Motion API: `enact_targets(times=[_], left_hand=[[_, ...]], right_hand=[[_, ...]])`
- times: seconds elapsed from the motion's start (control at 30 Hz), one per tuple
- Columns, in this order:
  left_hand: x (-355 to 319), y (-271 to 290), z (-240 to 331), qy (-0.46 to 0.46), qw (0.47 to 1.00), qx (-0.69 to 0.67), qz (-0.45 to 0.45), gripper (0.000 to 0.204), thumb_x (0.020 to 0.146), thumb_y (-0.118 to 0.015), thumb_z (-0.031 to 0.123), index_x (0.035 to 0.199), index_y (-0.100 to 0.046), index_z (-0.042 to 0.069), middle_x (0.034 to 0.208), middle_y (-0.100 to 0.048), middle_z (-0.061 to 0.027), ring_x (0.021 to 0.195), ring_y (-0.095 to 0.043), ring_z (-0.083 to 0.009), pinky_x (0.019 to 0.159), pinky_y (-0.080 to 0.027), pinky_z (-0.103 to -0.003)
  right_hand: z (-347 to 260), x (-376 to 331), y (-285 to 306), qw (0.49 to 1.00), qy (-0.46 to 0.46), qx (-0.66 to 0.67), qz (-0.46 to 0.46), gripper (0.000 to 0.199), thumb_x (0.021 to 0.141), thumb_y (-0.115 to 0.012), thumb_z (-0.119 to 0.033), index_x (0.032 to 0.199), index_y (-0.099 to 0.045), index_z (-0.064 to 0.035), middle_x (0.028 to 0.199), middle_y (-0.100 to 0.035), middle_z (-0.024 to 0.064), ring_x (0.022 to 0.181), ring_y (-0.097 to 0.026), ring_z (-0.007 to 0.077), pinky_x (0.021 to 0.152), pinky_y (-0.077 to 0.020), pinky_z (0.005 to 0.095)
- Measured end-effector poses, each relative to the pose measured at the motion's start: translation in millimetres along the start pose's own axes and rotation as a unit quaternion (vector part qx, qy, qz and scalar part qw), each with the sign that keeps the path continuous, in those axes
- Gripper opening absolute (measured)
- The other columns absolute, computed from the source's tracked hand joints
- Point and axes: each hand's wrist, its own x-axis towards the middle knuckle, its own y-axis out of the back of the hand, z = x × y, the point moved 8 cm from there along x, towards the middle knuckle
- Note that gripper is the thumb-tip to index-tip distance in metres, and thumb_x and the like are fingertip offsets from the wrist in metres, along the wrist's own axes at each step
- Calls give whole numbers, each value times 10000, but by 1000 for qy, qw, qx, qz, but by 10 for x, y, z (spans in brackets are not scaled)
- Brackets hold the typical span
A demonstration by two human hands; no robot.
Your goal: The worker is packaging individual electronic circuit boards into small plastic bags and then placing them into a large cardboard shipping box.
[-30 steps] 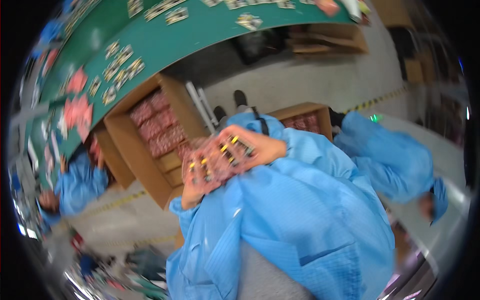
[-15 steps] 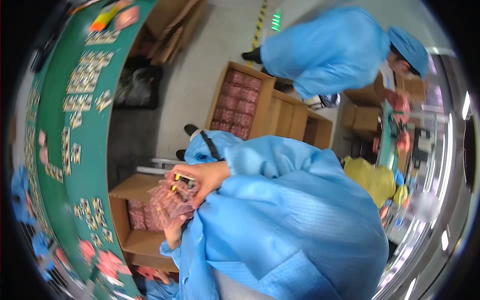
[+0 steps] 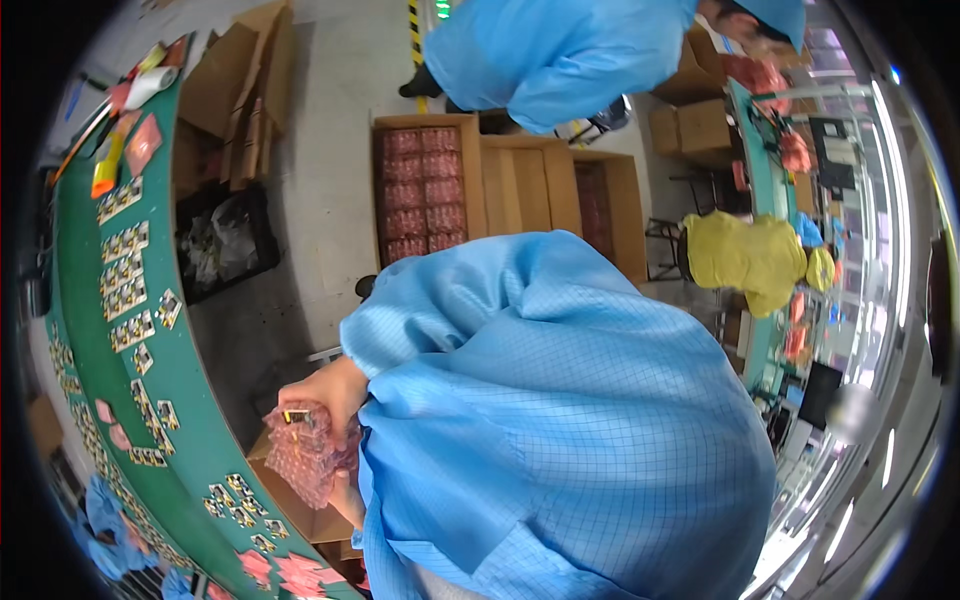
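Head view: hand (image 3: 325, 392) has lowered pink bubble-wrap bundle (image 3: 305, 455) toward cardboard box (image 3: 300, 512).

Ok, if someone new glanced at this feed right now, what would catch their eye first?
Most of the lower middle is filled by the wearer's light blue smock sleeve, with a hand at its left edge gripping a stack of pink bubble-wrap packets over an open cardboard box. To the left curves a green table dotted with small parts. At the top, a person in a blue smock bends near a carton of pink packets.
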Motion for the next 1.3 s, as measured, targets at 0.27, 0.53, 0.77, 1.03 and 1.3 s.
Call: enact_targets(times=[0.27,0.53,0.77,1.03,1.3], left_hand=[[581,94,-64,20,990,56,-125,608,803,-740,173,1328,-488,-2,1326,-518,-127,1151,-534,-257,987,-440,-383],[769,-925,301,41,955,-21,-293,584,813,-733,167,1320,-497,-1,1310,-530,-125,1133,-544,-248,970,-451,-377],[691,-1332,615,62,939,-50,-335,563,821,-726,161,1312,-504,-1,1296,-541,-122,1117,-553,-241,955,-461,-371],[562,-775,993,19,982,-111,-153,539,830,-718,155,1304,-513,0,1281,-553,-120,1100,-562,-232,938,-472,-365],[82,61,422,-69,954,-258,134,546,872,-686,152,1332,-414,39,1171,-589,-93,1040,-597,-196,876,-515,-336]], right_hand=[[118,-158,43,992,-9,-11,128,861,527,-961,-133,1190,-429,1,1043,-639,85,965,-584,139,826,-507,321],[68,-447,15,963,-50,-43,261,957,491,-952,-196,1253,-395,-38,1148,-581,118,1079,-550,196,917,-457,360],[14,-456,38,958,-82,-30,275,962,524,-942,-197,1287,-382,-29,1128,-593,104,1075,-544,184,926,-452,352],[193,481,-66,955,-56,-183,228,917,549,-947,-227,1277,-440,3,1194,-594,118,1108,-546,200,953,-458,377],[957,704,-479,958,-263,-108,-34,713,836,-742,-161,1349,-267,-21,1322,-434,123,1228,-458,193,1044,-402,361]])
